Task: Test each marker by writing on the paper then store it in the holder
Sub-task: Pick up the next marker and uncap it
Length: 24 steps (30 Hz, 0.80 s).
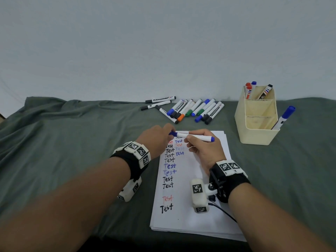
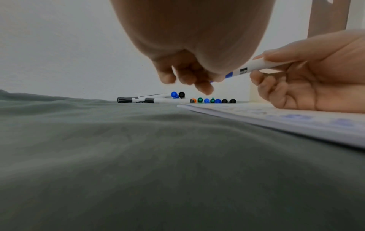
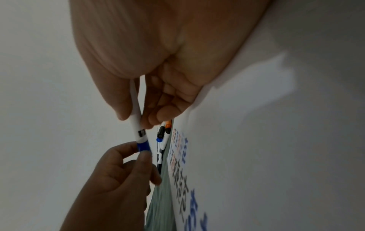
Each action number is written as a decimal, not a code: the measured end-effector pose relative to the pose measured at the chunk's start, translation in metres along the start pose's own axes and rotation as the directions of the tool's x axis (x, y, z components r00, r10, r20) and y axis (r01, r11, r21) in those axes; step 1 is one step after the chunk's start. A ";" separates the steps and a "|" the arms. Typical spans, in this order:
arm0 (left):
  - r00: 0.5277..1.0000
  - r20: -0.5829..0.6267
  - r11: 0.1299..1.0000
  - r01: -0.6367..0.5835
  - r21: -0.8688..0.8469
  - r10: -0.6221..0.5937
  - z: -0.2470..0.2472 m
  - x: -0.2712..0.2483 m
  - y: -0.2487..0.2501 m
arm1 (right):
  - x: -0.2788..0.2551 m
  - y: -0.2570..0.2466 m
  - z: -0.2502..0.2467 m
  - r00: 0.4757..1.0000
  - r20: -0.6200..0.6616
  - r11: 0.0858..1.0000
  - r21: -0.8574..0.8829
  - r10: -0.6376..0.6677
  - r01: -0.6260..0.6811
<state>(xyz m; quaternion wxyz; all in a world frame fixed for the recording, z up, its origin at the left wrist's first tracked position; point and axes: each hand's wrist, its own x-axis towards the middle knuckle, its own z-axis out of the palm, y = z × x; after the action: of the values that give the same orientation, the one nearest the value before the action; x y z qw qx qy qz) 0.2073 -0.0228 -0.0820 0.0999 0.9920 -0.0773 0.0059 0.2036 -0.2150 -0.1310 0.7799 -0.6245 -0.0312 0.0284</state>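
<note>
The right hand (image 1: pixel 203 144) grips the blue marker (image 1: pixel 195 136); the left hand (image 1: pixel 156 137) pinches its cap (image 3: pixel 143 146) and should pull straight, keeping the barrel steady.

A white-barrelled marker with a blue cap (image 1: pixel 192 136) lies almost level above the top of the paper, a blue plug at its right end, its cap end to the left. The white sheet of paper (image 1: pixel 198 220) lies flat on a thin stack on the green-draped table, with two columns of "Test" in black, blue and red. Beyond it lies a loose heap of white markers (image 1: pixel 190 110) capped blue, black, green and orange. At right stands a cream plastic holder (image 1: pixel 254 137) with compartments: four markers upright at its back, one blue-capped marker (image 1: pixel 283 118) leaning out of the front.
</note>
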 end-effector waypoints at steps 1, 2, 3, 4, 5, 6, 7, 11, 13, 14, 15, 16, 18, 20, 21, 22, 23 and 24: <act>1.000 -0.025 0.998 -0.005 0.062 0.006 0.002 0.002 -0.001 | 0.001 0.001 -0.001 1.000 -0.029 1.000 0.016 0.005 -0.004; 1.000 -0.024 0.995 -0.004 0.097 0.006 0.006 0.004 -0.004 | 0.002 0.002 -0.001 0.998 -0.061 0.999 0.044 0.013 -0.011; 1.000 0.024 0.994 0.006 0.108 -0.009 0.011 0.005 -0.006 | 0.003 0.003 -0.002 0.996 -0.090 0.997 0.074 0.020 -0.013; 0.993 0.109 0.994 0.022 0.108 -0.034 0.016 0.006 -0.009 | 0.004 0.003 -0.003 0.993 -0.112 0.995 0.095 0.023 -0.013; 0.976 0.207 0.992 0.041 0.121 -0.065 0.022 0.006 -0.011 | 0.004 0.003 -0.004 0.992 -0.125 0.995 0.100 0.023 -0.010; 0.953 0.288 0.988 0.060 0.141 -0.099 0.027 0.007 -0.014 | 0.004 0.003 -0.005 0.992 -0.126 0.996 0.093 0.019 -0.007; 0.934 0.336 0.985 0.073 0.156 -0.123 0.032 0.008 -0.016 | 0.003 0.003 -0.006 0.992 -0.123 0.997 0.081 0.015 -0.005; 0.915 0.371 0.980 0.097 0.173 -0.156 0.041 0.013 -0.021 | 0.003 0.002 -0.005 0.990 -0.135 0.993 0.121 0.030 -0.013; 0.909 0.385 0.980 0.098 0.175 -0.160 0.040 0.015 -0.023 | 0.003 0.000 -0.004 0.983 -0.164 0.968 0.248 0.081 -0.038; 0.903 0.397 0.979 0.098 0.177 -0.162 0.040 0.016 -0.023 | 0.003 -0.002 -0.003 0.979 -0.173 0.952 0.301 0.108 -0.052; 0.899 0.405 0.979 0.100 0.178 -0.165 0.039 0.017 -0.022 | 0.003 -0.004 -0.002 0.977 -0.175 0.942 0.331 0.120 -0.057; 0.896 0.410 0.979 0.102 0.178 -0.168 0.039 0.017 -0.022 | 0.004 -0.008 0.000 0.979 -0.164 0.938 0.342 0.121 -0.059; 0.891 0.422 0.978 0.100 0.182 -0.170 0.038 0.020 -0.022 | 0.005 -0.022 0.002 0.986 -0.140 0.960 0.278 0.086 -0.045; 0.883 0.438 0.978 0.093 0.189 -0.169 0.037 0.022 -0.023 | 0.009 -0.048 -0.001 0.989 -0.143 0.997 0.072 -0.026 0.036; 0.878 0.448 0.977 0.088 0.194 -0.168 0.036 0.023 -0.024 | 0.012 -0.064 -0.006 0.984 -0.142 0.992 -0.068 -0.111 0.102; 0.873 0.458 0.977 0.084 0.197 -0.168 0.036 0.025 -0.025 | 0.015 -0.083 -0.013 0.970 -0.136 0.964 -0.207 -0.199 0.169; 0.870 0.464 0.976 0.081 0.201 -0.168 0.035 0.025 -0.025 | 0.018 -0.102 -0.021 0.951 -0.137 0.920 -0.321 -0.278 0.223; 0.868 0.466 0.976 0.080 0.205 -0.169 0.035 0.026 -0.026 | 0.021 -0.122 -0.030 0.927 -0.151 0.879 -0.398 -0.344 0.262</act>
<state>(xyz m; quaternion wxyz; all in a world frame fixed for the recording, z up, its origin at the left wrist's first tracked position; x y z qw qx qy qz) 0.2370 -0.0087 -0.1212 -0.0115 0.9700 -0.0344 -0.2402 0.2277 -0.2686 -0.0184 0.6411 -0.7470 -0.0483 -0.1695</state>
